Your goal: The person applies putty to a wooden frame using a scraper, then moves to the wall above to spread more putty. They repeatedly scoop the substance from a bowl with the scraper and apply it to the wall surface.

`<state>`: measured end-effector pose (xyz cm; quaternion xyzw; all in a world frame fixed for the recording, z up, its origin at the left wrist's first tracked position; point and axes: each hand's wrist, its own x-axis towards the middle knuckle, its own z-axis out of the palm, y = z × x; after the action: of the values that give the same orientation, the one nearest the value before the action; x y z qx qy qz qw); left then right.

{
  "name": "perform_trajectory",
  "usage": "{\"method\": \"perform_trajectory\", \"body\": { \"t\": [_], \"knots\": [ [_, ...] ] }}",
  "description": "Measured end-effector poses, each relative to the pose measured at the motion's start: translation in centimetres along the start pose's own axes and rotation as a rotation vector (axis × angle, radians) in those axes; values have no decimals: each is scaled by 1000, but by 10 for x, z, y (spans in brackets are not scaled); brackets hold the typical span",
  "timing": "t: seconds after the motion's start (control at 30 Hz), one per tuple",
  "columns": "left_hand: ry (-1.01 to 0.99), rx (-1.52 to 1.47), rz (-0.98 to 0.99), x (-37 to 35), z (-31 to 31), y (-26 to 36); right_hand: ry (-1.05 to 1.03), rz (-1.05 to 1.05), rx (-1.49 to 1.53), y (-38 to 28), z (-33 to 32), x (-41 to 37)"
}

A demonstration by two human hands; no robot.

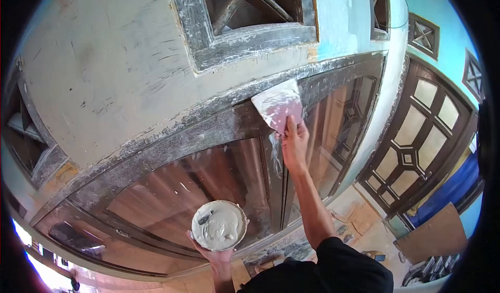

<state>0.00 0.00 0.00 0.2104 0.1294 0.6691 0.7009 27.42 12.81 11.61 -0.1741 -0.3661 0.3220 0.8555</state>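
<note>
My right hand (295, 146) grips a pink putty spreader (284, 113), its broad blade smeared with white putty. The blade's far edge is up at the top rail of the dark wooden window frame (208, 131), just under the wall. Lower down, my left hand (216, 255) is wrapped under a round bowl (219, 226) and holds it level. Pale grey putty fills the bowl, with a dark object stuck in it near its left side. White smears mark the wood and glass below the spreader.
Above is a patchy plastered wall (104, 74) with a wooden vent opening (255, 11). At right stand a panelled door (416, 131), a blue cloth (448, 188) and a leaning brown board (433, 236). Debris lies on the floor by the wall.
</note>
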Motion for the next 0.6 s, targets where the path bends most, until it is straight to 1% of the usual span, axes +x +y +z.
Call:
{"method": "perform_trajectory", "body": {
  "t": [0.07,0.1,0.17,0.2,0.23,0.3,0.33,0.43,0.47,0.5,0.53,0.57,0.6],
  "knots": [
    [-20,-48,-73,-1,-2,-2,58,-66,58,-16,6,7],
    [7,-25,-90,-10,-1,11,91,-44,59,-17,14,7],
    [-11,-33,-57,-12,6,9,-38,-181,75,-24,23,39],
    [-10,-34,-63,-12,4,8,-28,-177,10,-23,28,44],
    [5,-52,-60,-10,0,6,-28,-178,5,-17,18,41],
    [17,-69,-55,-10,-5,5,29,-52,-180,6,-8,23],
    [15,-74,-52,-9,-5,4,133,6,-60,4,0,7],
    [-1,-82,-58,-6,2,4,106,-66,19,-24,10,4],
    [21,-101,-78,-6,-1,3,111,-130,31,-33,19,15],
    [42,-118,-99,-5,-2,3,115,-128,30,-33,22,31],
    [41,-118,-101,-4,1,2,24,-164,21,-35,25,48],
    [-18,-71,-82,-4,6,1,-66,-199,11,-35,27,56],
    [-79,-22,-62,-3,9,1,-45,-190,-95,-26,27,57]
  ]
}}
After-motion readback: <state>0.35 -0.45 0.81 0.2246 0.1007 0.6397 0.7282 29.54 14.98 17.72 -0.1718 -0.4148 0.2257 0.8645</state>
